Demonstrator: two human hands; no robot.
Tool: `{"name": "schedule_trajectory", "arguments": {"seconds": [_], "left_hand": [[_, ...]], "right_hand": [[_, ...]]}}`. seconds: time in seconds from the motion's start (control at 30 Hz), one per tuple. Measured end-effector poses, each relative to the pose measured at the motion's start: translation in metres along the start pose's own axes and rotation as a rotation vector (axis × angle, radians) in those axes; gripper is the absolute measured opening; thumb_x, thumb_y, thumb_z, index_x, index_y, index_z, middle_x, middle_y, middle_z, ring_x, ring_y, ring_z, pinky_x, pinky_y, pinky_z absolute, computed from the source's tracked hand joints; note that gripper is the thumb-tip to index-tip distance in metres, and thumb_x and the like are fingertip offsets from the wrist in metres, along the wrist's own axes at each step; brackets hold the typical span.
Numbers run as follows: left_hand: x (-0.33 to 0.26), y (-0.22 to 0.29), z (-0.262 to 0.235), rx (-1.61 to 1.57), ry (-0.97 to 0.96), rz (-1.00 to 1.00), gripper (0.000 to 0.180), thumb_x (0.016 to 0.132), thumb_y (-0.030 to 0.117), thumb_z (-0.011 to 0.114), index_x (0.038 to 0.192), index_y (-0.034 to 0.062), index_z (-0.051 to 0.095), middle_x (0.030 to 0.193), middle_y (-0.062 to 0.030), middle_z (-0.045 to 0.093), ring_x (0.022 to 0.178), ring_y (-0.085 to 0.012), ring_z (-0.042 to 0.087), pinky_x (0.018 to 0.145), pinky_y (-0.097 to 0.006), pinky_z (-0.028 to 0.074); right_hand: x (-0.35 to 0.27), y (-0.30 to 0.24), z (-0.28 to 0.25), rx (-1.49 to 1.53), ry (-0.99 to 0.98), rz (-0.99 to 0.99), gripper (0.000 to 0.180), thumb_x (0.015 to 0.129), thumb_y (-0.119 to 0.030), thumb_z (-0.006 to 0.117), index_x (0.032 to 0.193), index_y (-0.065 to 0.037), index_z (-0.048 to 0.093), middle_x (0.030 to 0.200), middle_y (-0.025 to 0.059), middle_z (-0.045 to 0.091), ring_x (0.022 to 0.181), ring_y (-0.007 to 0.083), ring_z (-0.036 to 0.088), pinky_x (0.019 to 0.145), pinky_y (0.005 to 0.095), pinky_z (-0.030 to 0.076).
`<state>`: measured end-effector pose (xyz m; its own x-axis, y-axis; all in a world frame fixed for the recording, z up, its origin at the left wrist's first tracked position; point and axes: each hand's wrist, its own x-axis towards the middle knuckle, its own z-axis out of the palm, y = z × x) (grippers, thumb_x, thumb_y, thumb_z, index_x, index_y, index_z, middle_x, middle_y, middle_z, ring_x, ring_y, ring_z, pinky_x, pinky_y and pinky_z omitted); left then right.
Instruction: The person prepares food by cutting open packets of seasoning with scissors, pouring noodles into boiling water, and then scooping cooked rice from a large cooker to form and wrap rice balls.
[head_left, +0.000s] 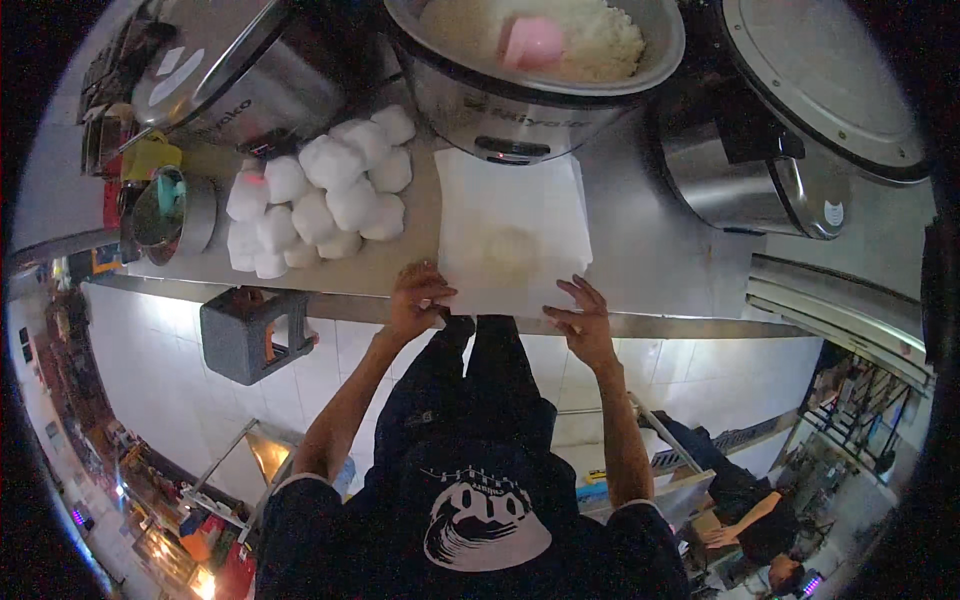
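Observation:
A stack of white paper sheets (515, 195) lies on the steel counter just in front of the rice cooker. A faint round, yellowish patch shows in its near half; whether it is food under the top sheet or a mark, I cannot tell. My left hand (418, 298) pinches the near left corner of the paper sheet. At the near right corner my right hand (585, 322) has its thumb and forefinger on the edge, the other fingers raised. Left of the stack sits a pile of rounded white paper bundles (335, 185).
The open rice cooker (520, 115) holds white rice (610, 45) and a pink scoop (535, 42). Large steel pots (715, 180) flank it. A small pot (200, 215) with a teal-handled utensil stands far left. Below are a grey stool (255, 335) and, lower right, another person (755, 525).

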<state>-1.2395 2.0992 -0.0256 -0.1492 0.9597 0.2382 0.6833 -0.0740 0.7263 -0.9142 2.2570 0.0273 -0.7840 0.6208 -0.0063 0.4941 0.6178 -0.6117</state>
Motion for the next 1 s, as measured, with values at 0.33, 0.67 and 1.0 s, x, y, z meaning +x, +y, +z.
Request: {"name": "schedule_trajectory", "arguments": {"seconds": [0.33, 0.67, 1.0], "left_hand": [[0.045, -0.010, 0.043, -0.105, -0.007, -0.761, 0.019, 0.085, 0.022, 0.070, 0.087, 0.0039, 0.066, 0.073, -0.0121, 0.066, 0.058, -0.0232, 0.063, 0.056, -0.038, 0.048], [0.038, 0.080, 0.068, 0.251, -0.479, -0.040, 0.075, 0.087, 0.033, 0.062, 0.153, 0.0133, 0.031, 0.161, -0.0101, 0.022, 0.150, -0.0269, 0.017, 0.119, -0.059, 0.010], [0.046, 0.086, 0.066, 0.262, -0.448, -0.092, 0.085, 0.081, 0.034, 0.069, 0.153, 0.0126, 0.029, 0.162, -0.0098, 0.020, 0.151, -0.0294, 0.012, 0.119, -0.060, 0.008]], "right_hand": [[0.061, 0.059, 0.066, 0.748, 0.182, 0.654, 0.015, 0.089, -0.013, 0.072, 0.095, 0.001, 0.072, 0.085, 0.0012, 0.070, 0.076, 0.0054, 0.056, 0.070, 0.0245, 0.048], [0.140, 0.049, 0.033, -0.029, 0.264, 0.143, 0.035, 0.075, -0.030, 0.080, 0.101, -0.008, 0.072, 0.093, 0.0104, 0.071, 0.090, 0.0293, 0.068, 0.085, 0.0423, 0.051], [0.213, 0.066, 0.044, 0.090, -0.261, -0.076, 0.044, 0.068, -0.028, 0.084, 0.101, -0.009, 0.062, 0.092, 0.0111, 0.066, 0.097, 0.0320, 0.063, 0.099, 0.0455, 0.045]]}}
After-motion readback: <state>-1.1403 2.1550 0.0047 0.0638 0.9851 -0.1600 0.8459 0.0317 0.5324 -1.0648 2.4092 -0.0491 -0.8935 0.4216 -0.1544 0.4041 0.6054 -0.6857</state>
